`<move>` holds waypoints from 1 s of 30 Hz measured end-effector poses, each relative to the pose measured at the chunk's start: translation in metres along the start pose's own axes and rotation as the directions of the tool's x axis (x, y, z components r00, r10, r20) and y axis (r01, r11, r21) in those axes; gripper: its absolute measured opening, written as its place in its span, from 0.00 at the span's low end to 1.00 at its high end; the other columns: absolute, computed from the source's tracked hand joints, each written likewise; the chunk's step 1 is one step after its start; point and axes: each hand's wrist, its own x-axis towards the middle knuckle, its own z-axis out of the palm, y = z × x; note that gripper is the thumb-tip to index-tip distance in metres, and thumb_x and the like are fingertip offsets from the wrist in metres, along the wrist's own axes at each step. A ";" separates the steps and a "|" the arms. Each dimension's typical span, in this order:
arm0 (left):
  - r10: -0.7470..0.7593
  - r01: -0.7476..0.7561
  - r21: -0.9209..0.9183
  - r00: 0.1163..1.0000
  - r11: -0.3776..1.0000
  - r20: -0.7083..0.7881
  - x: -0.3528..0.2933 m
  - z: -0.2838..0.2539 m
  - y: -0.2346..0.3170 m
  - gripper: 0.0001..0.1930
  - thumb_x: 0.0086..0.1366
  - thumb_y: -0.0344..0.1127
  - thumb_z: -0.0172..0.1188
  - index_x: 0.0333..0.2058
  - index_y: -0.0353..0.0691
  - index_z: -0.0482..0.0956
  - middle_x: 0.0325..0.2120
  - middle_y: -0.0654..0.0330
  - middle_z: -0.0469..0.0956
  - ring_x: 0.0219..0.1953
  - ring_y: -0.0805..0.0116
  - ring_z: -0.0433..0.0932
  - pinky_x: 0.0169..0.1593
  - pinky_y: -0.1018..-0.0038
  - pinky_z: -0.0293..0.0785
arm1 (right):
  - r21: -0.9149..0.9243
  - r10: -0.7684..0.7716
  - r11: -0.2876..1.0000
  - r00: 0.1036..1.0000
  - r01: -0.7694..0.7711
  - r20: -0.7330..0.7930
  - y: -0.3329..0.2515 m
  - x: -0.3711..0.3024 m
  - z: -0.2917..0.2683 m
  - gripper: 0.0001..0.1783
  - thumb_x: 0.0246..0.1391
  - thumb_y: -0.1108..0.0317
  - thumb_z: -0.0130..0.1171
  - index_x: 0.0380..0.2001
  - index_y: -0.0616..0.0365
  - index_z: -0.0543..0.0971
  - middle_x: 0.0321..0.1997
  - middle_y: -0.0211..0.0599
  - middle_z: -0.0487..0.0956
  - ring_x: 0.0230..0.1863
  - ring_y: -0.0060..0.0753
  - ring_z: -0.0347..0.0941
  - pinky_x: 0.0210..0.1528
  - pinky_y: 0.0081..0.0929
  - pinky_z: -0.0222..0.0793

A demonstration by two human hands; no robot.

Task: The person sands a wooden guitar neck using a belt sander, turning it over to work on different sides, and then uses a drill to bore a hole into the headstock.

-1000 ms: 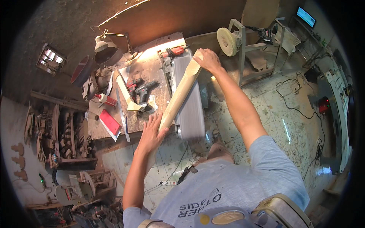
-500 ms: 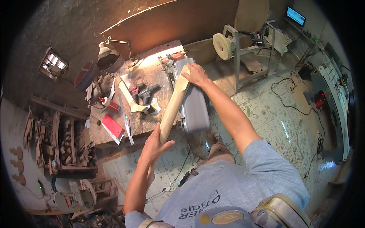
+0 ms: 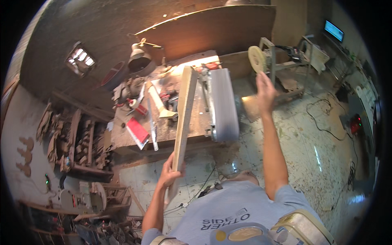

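My left hand [image 3: 170, 173] is closed around the lower end of a long pale wooden blank [image 3: 185, 110], held nearly upright in the picture, its far end over the workbench [image 3: 200, 122]. The blank stands apart from the belt sander [image 3: 225, 106], whose grey belt lies to its right. My right hand [image 3: 266, 96], slightly blurred, is raised right of the sander with fingers stretched out and nothing visible in them. In the picture it overlaps the lower edge of a round yellowish buffing wheel [image 3: 256, 57]; whether it touches the wheel I cannot tell.
On the bench lie a second shaped wooden piece [image 3: 160, 102], a red-and-white bottle [image 3: 138, 107], a red booklet [image 3: 138, 130] and a metal ruler [image 3: 152, 124]. A lamp [image 3: 139, 53] lights the bench. Wood scraps fill a rack [image 3: 75, 139] at left; cables [image 3: 322, 116] cross the floor at right.
My right hand has let go of the blank's far end and moved right. My left hand now grips the blank, which has come off the sander leftward and turned more upright. The view has shifted.
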 end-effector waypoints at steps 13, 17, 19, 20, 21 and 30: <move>0.235 -0.218 -0.283 0.971 0.934 0.030 0.032 0.096 -0.042 0.59 0.31 0.16 0.56 0.72 0.41 0.55 0.34 0.58 0.74 0.40 0.63 0.77 0.52 0.64 0.73 | -0.423 0.330 0.890 0.878 -0.167 0.347 -0.026 -0.197 -0.130 0.19 0.63 0.61 0.63 0.51 0.63 0.83 0.49 0.47 0.84 0.54 0.41 0.80 0.58 0.33 0.72; 0.215 -0.190 -0.288 0.975 0.939 0.058 0.021 0.133 -0.062 0.58 0.35 0.16 0.57 0.73 0.44 0.53 0.39 0.59 0.74 0.46 0.64 0.75 0.57 0.67 0.69 | -0.500 0.472 0.851 0.649 -0.160 0.596 -0.027 -0.277 -0.156 0.39 0.53 0.52 0.73 0.64 0.60 0.74 0.56 0.51 0.80 0.60 0.49 0.77 0.62 0.39 0.70; 0.217 -0.186 -0.315 0.974 0.931 0.066 0.006 0.154 -0.063 0.58 0.36 0.18 0.58 0.73 0.43 0.53 0.39 0.60 0.73 0.48 0.66 0.74 0.57 0.68 0.69 | -0.508 0.430 0.861 0.596 -0.043 0.678 -0.033 -0.309 -0.156 0.51 0.47 0.48 0.76 0.70 0.57 0.65 0.58 0.53 0.78 0.63 0.51 0.74 0.63 0.42 0.69; 0.226 -0.189 -0.332 0.971 0.924 0.074 0.000 0.165 -0.063 0.57 0.37 0.19 0.59 0.73 0.43 0.53 0.40 0.61 0.73 0.48 0.67 0.73 0.58 0.68 0.68 | -0.507 0.405 0.862 0.569 0.024 0.716 -0.036 -0.320 -0.156 0.58 0.44 0.46 0.78 0.73 0.56 0.61 0.59 0.54 0.77 0.64 0.53 0.73 0.63 0.44 0.69; 0.230 -0.168 -0.384 0.966 0.908 0.119 -0.006 0.172 -0.067 0.56 0.42 0.20 0.61 0.74 0.44 0.50 0.42 0.62 0.72 0.50 0.68 0.72 0.56 0.68 0.69 | -0.536 0.436 0.844 0.550 0.025 0.713 -0.039 -0.333 -0.154 0.61 0.43 0.48 0.78 0.74 0.56 0.56 0.58 0.56 0.78 0.64 0.56 0.73 0.64 0.45 0.68; 0.248 -0.093 -0.552 0.945 0.829 0.213 -0.021 0.178 -0.041 0.44 0.53 0.25 0.70 0.68 0.43 0.57 0.45 0.60 0.72 0.55 0.60 0.74 0.63 0.58 0.69 | -0.679 0.705 0.679 0.503 -0.278 0.500 -0.009 -0.361 -0.195 0.34 0.38 0.70 0.73 0.53 0.57 0.73 0.46 0.52 0.83 0.52 0.54 0.80 0.53 0.44 0.74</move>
